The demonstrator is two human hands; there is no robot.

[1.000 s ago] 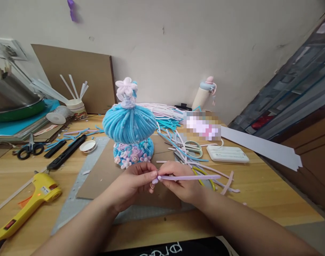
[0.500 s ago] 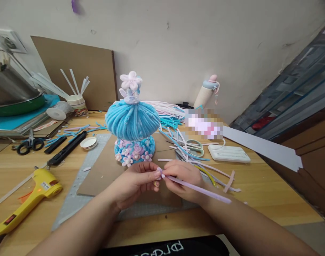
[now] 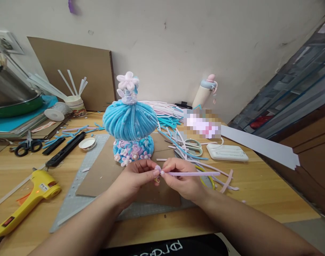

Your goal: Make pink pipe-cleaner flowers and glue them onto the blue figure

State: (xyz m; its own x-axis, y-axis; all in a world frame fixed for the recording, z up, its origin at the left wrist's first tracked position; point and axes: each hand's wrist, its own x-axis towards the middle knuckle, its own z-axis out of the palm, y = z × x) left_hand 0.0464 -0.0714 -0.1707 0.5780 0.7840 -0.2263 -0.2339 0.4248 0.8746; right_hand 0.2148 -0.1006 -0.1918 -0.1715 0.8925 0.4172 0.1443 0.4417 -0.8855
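A lilac pipe cleaner (image 3: 194, 174) is pinched between both hands, its near end bent into a small loop or knot and its long tail pointing right. My left hand (image 3: 141, 179) grips the bent end between thumb and fingers. Close beside it, my right hand (image 3: 182, 177) pinches the same stem next to the bend. Just beyond the hands stands a blue fuzzy lamp-shaped piece (image 3: 130, 121), with a pale pink flower (image 3: 128, 81) on top and small flowers around its base. It rests on a brown cardboard sheet (image 3: 98, 177).
A yellow glue gun (image 3: 31, 199), black scissors (image 3: 28, 144) and a black cutter (image 3: 66, 149) lie left. Loose pipe cleaners, green-handled scissors (image 3: 194, 147) and a white power strip (image 3: 226, 153) lie right. A bottle (image 3: 203, 92) stands at the back.
The pipe cleaner's tail has swung up from slanting down-right to nearly level. My right hand has turned slightly; both hands still pinch the bent end.
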